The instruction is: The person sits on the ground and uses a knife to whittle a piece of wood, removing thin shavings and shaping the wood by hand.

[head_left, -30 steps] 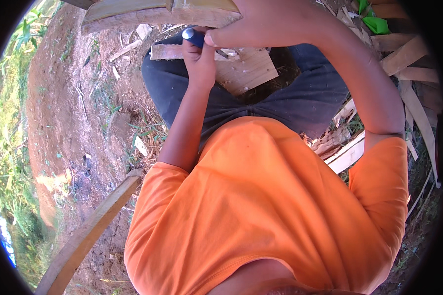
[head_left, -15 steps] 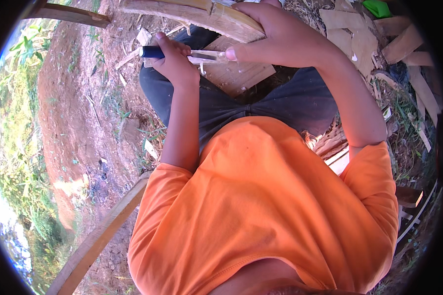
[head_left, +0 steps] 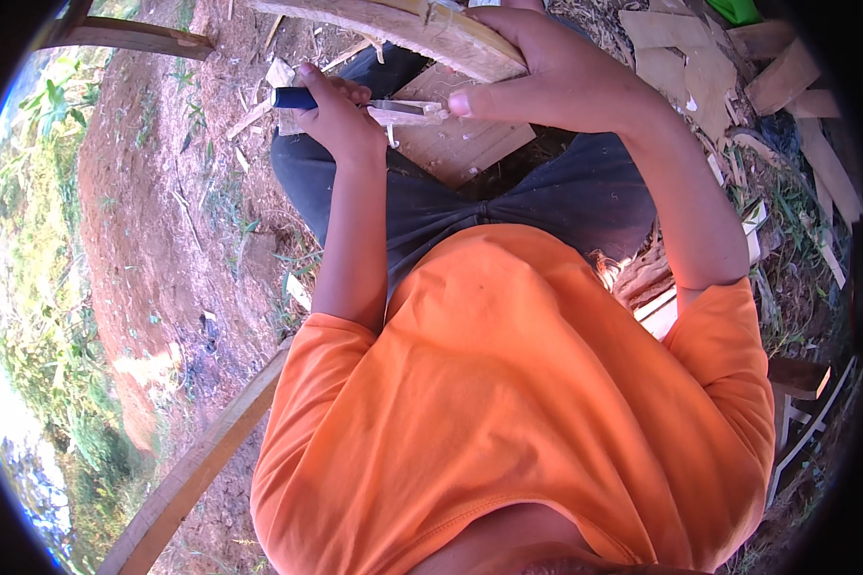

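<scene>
My left hand (head_left: 343, 123) is closed around the dark blue handle of a chisel (head_left: 292, 98). Its flat metal blade points to the right, toward my right thumb. My right hand (head_left: 556, 81) wraps the near end of a pale wooden beam (head_left: 451, 40), with the thumb stretched below it, close to the blade's tip. Whether the thumb touches the blade or a wood piece beside it, I cannot tell. The beam slants up to the left and runs out of view at the top. Below both hands, a flat board (head_left: 470, 144) lies between my legs.
Wood shavings and offcuts litter the brown soil around my legs. Broken flat sheets (head_left: 676, 57) and short timber pieces (head_left: 786, 81) lie at the far right, near a green object (head_left: 734, 10). Another wooden beam (head_left: 197, 460) slants along the lower left.
The beam and my right hand have shifted slightly to the right. The blade's visible part has turned a little, while my left hand keeps its grip on the chisel.
</scene>
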`<state>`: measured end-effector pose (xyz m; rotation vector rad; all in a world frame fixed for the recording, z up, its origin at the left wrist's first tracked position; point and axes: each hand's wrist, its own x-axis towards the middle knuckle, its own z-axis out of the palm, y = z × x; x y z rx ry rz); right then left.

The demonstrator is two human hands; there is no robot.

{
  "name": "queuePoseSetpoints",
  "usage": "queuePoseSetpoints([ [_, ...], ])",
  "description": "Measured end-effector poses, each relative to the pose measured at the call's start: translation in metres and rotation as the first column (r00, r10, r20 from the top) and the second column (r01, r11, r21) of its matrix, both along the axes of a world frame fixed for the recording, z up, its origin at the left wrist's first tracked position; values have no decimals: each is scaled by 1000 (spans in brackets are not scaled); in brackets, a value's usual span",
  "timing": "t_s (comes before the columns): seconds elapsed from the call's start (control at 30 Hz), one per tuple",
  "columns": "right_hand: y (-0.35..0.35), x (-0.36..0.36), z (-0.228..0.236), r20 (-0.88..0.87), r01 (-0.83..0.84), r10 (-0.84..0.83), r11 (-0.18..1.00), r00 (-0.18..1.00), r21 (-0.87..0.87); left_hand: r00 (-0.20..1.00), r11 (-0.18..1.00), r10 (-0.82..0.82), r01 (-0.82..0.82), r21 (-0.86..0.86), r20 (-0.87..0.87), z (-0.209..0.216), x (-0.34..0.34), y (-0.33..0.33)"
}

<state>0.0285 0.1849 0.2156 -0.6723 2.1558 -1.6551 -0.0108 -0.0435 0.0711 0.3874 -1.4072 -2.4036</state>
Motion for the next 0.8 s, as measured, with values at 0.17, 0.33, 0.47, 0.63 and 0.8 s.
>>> queuePoseSetpoints([
  [0.17,-16,-4,20,-168,127,-66,917,983,379,999,998,33,-33,47,3,-9,-4,-7],
  [0.33,-65,-34,60,-360,147,-32,943,932,297,999,999,32,-32,-42,-9,-16,-5,-11],
  [0.47,-118,-71,46,-707,188,-40,973,706,133,998,1000,12,-13,-15,-68,-14,-7,-7],
  [0.63,-132,-82,25,-349,19,481,566,804,824,992,999,46,-48,-14,-116,-25,-6,-9],
  [0.8,-150,-93,23,-614,127,321,810,721,572,988,999,3,-11,-51,-152,-24,-5,-10],
])
